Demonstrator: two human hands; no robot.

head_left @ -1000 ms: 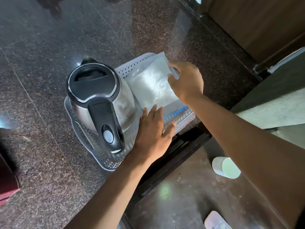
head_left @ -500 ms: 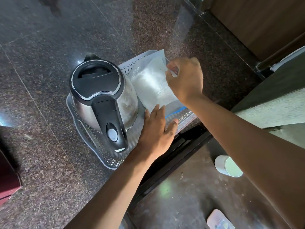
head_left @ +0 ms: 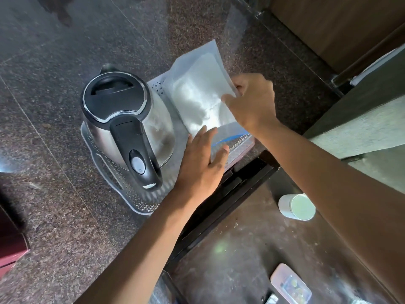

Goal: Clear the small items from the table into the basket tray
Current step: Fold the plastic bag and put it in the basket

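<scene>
A clear zip bag of white powder [head_left: 198, 95] stands tilted over the right half of the grey perforated basket tray [head_left: 122, 185], which rests on the dark granite floor. My right hand [head_left: 252, 104] pinches the bag's right edge. My left hand [head_left: 202, 163] lies flat with fingers spread against the bag's lower end with its blue zip strip, at the tray's near edge. A steel electric kettle [head_left: 122, 126] with a black lid and handle fills the tray's left half.
On the dusty dark table at lower right stand a white round container [head_left: 297, 207] and a small clear case [head_left: 290, 284]. A black table frame [head_left: 230, 194] runs beside the tray. A maroon box [head_left: 11, 244] sits at the far left. Wooden furniture lines the upper right.
The bag has been lifted and tipped more upright, its top now rising past the tray's far rim. My right hand shifted slightly along its edge; the left hand stays at the bag's base.
</scene>
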